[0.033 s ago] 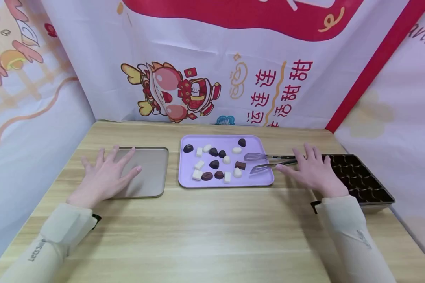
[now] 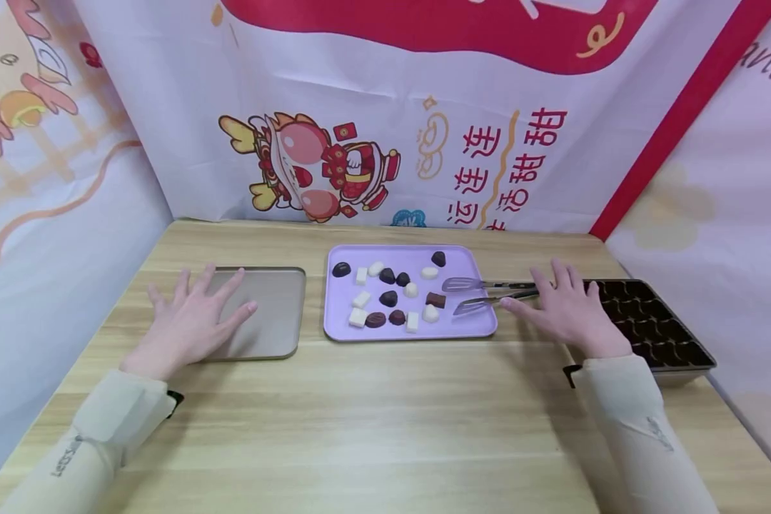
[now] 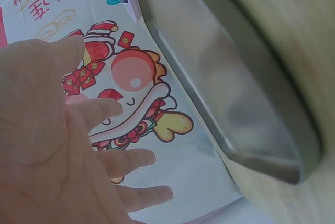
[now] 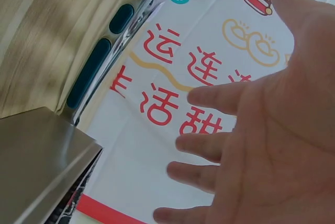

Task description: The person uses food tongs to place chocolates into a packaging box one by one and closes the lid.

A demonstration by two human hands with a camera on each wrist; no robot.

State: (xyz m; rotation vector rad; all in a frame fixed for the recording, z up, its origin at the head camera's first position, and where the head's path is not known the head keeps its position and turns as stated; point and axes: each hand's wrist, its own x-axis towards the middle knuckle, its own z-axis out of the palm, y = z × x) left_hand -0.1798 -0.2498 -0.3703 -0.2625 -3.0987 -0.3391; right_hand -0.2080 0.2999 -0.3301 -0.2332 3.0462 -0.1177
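My left hand (image 2: 189, 321) hovers with spread, straight fingers over the left part of a shallow grey metal tray (image 2: 270, 321); the left wrist view shows a gap between the palm and the tray. On the lilac tray (image 2: 333, 314) in the middle lie several dark, brown and white chocolates (image 2: 388, 299). Metal tongs (image 2: 470, 305) rest with their slotted ends on its right side. My right hand (image 2: 572, 310) is spread above the tongs' handles (image 4: 90, 72) and holds nothing; in the head view it hides the handle ends.
A box (image 2: 681, 376) with a black insert of many small compartments stands right of my right hand, near the table's right edge. The wooden table (image 2: 373, 421) stretches in front of the trays. Printed cloth (image 2: 186, 107) hangs behind and on both sides.
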